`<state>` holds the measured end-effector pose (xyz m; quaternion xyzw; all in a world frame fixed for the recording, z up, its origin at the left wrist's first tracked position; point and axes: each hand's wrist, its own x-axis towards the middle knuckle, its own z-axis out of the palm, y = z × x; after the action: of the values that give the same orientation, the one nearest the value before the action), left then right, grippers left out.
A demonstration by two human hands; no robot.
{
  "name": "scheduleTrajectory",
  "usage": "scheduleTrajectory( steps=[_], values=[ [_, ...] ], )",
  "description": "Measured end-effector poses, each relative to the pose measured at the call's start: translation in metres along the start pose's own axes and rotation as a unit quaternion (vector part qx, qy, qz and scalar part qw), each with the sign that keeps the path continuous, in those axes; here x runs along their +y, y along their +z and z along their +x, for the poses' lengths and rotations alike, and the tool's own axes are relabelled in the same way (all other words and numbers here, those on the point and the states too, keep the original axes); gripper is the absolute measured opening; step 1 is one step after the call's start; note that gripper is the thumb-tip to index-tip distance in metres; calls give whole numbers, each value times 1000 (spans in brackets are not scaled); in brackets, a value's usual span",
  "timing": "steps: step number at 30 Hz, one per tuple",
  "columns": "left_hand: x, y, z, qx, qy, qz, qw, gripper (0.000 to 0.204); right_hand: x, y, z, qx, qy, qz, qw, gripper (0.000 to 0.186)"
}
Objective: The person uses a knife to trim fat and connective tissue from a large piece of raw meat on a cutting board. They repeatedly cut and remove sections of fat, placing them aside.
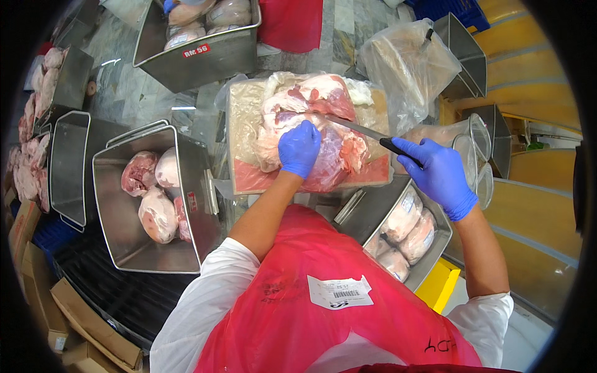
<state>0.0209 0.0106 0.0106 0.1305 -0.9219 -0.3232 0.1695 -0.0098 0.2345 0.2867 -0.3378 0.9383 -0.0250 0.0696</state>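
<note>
A large piece of raw meat (333, 152) with white fat lies on a worn beige cutting board (244, 102) in front of me. My left hand (300, 149), in a blue glove, is closed in a fist on the near left part of the meat, gripping it. My right hand (440, 177), also gloved in blue, is wrapped round the black handle of a long knife (364, 129). The blade points left, and its tip reaches into the fold between the far and near portions of the meat; the tip itself is hidden.
Left of the board, a metal bin (112, 208) holds meat pieces; another metal bin (140, 62) stands beyond. Wrapped meat fills a bin (438, 245) by my right forearm. A transparent plastic bag (404, 68) lies at far right. Across the table shows another person's red apron (290, 25).
</note>
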Motion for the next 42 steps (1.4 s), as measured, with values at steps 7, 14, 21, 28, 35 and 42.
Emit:
scheduleTrajectory(
  steps=[7,14,21,28,35,42],
  values=[
    [-6,-3,5,1,8,2,1000,29,-5,-17,26,-39,-15,-7,999,28],
    [-11,-5,8,-19,33,-24,999,29,-15,-15,41,-64,-33,-16,997,30],
    [-19,-3,6,3,21,-40,999,23,-41,39,10,-26,-8,-83,996,43],
    [4,-2,-1,-38,-60,-52,996,27,-21,174,-74,102,69,-121,985,56],
    [2,0,-2,-17,-21,-38,999,26,-44,78,-35,21,65,-89,994,49],
    [-11,3,4,33,45,-69,996,19,-82,-6,55,-122,30,-119,985,39]
  ],
)
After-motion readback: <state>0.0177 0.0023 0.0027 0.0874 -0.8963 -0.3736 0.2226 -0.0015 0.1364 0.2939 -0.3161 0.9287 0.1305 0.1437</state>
